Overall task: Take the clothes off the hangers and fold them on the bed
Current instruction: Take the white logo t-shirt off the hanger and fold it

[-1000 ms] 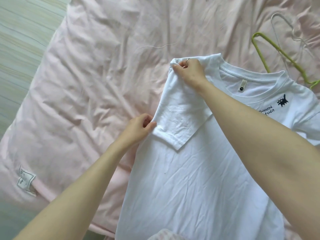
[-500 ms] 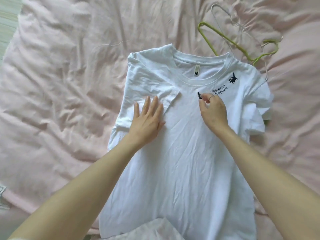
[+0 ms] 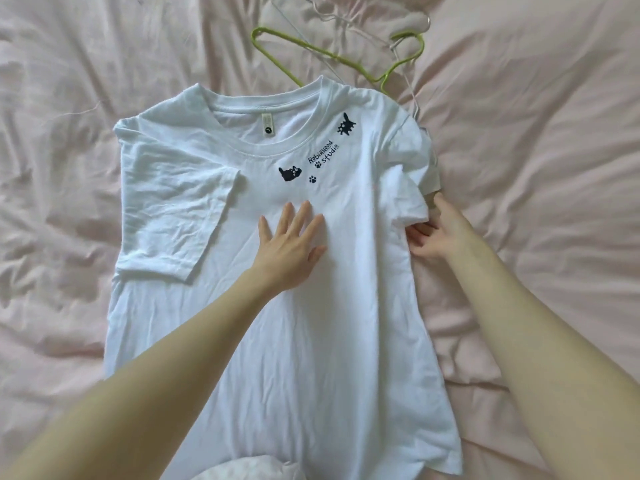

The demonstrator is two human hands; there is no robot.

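A white t-shirt [image 3: 284,341] with black cat prints lies flat, front up, on the pink bed sheet [image 3: 536,168]. Its left sleeve [image 3: 173,216] is folded inward over the chest. My left hand [image 3: 291,247] presses flat on the chest just below the prints, fingers straight and spread. My right hand [image 3: 434,230] is at the shirt's right edge under the right sleeve [image 3: 408,188]. Its fingers are loosely bent and touch the side seam, and the thumb points up beside the sleeve hem. It grips nothing that I can see.
A green hanger [image 3: 311,50] and a white wire hanger [image 3: 349,20] lie on the sheet just beyond the collar. A bit of pale cloth [image 3: 242,471] shows at the bottom edge. Rumpled pink sheet surrounds the shirt on all sides.
My left hand slid from the folded left sleeve to the middle of the chest. My right hand left the print area and moved out to the right sleeve edge. The view shifted right.
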